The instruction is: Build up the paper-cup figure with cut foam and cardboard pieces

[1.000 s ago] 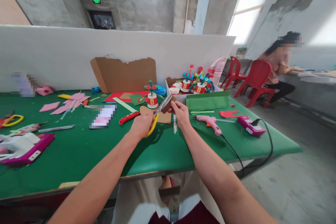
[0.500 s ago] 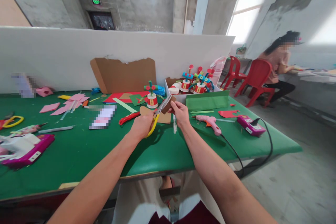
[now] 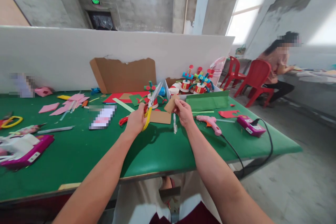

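My left hand (image 3: 137, 119) is closed round the yellow handles of a pair of scissors (image 3: 150, 108), whose blades point up and away. In the fingertips of my right hand (image 3: 183, 111) is a small piece of brown cardboard (image 3: 171, 103), held apart from the blades. Another flat cardboard piece (image 3: 160, 117) lies on the table beneath. Behind the scissors a small red, white and green figure (image 3: 154, 103) stands, partly hidden by the blades. A red-handled tool (image 3: 123, 121) lies partly behind my left hand.
On the green table (image 3: 168, 154), a pink glue gun (image 3: 210, 122) and a purple power strip (image 3: 250, 125) lie right. A box (image 3: 168, 90) holds several figures. Pink paper (image 3: 70, 105) and a phone (image 3: 103, 117) lie left. A person (image 3: 279, 59) sits far right.
The scissors have come away from the cardboard, moving left with my left hand and tilting upward. My right hand has turned the cardboard piece so its flat face shows.
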A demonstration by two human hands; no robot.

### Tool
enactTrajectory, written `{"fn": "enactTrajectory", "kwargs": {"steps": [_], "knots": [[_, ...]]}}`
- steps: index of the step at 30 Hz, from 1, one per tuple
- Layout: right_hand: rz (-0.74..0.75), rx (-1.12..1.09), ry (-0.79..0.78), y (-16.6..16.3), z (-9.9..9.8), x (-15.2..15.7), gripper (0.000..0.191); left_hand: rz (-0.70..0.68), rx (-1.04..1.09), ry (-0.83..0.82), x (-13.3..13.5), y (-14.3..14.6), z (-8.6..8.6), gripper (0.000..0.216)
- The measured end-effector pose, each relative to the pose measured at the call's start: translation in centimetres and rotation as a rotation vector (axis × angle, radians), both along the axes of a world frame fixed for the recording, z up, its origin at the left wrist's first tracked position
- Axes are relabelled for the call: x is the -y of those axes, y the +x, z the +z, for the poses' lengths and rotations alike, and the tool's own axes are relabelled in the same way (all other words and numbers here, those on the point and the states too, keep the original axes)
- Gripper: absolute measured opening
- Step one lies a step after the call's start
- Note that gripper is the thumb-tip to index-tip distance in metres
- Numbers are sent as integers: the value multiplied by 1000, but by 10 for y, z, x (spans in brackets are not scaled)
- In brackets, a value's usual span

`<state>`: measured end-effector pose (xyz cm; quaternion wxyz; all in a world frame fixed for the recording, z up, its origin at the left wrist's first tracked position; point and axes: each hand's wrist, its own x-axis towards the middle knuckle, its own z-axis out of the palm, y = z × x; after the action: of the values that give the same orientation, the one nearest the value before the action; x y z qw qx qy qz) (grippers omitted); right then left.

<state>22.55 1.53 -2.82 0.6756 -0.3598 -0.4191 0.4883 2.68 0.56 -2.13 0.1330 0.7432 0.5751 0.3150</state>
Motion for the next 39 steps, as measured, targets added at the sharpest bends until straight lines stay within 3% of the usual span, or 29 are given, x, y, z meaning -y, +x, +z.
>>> {"fn": "enactTrajectory", "kwargs": {"steps": [3,6,11,16,23,27,30,33,39], "knots": [[127,150,3,-4,0,3,39,-154,506,-143,-9,-1,-5,27],[215,285,10,-11,-2,6,40,-251,737,-225,-8,1,-2,36],[347,437,-7,-20,-4,12,40,-283,752,-195,3,1,12,36],[396,506,11,-25,-5,15,35,-324,648,-244,3,-4,10,27],[414,310,-92,-26,-6,15,33,-179,803,-135,-5,-2,5,33],[241,84,-78,-22,-7,10,34,-227,930,-179,-2,2,3,37],[149,-26,-73,-20,-7,5,32,-290,852,-287,5,6,2,35],[67,-118,-34,-18,-6,2,33,-371,635,-370,10,10,-1,26],[-75,-152,45,-9,-4,-1,37,-351,18,-165,12,7,-6,32]]}}
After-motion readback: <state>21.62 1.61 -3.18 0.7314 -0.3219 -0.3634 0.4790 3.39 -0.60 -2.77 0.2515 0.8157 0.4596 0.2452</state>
